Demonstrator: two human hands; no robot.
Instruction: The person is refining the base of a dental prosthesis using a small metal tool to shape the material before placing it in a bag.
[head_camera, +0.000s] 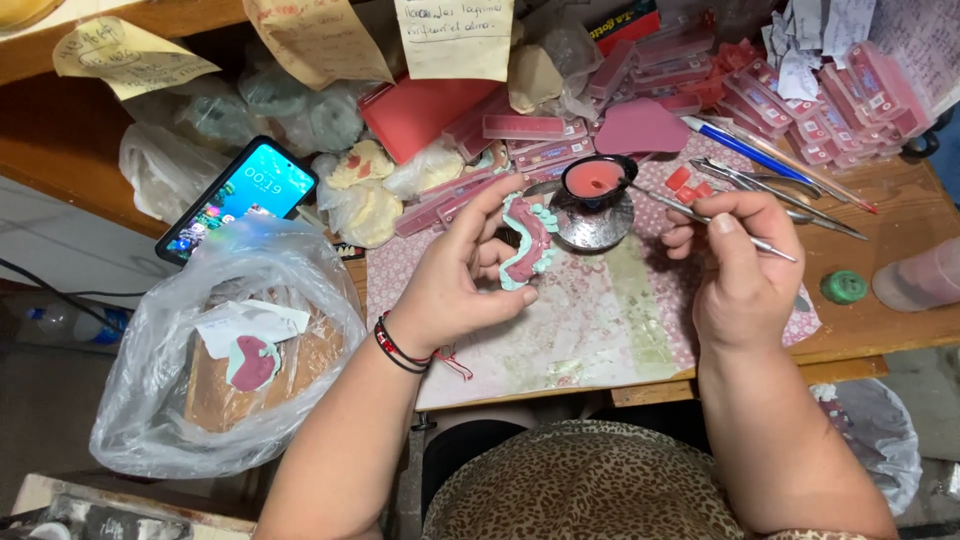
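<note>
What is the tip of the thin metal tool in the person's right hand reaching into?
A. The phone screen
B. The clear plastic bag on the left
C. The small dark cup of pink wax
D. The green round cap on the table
C: the right hand holds the thin metal tool with its tip at the small dark cup of pink wax, while the left hand holds a pink and teal dental model.

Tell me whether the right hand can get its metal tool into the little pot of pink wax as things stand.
Probably yes: the right hand holds the metal tool with its tip at the wax pot, nothing between.
</note>
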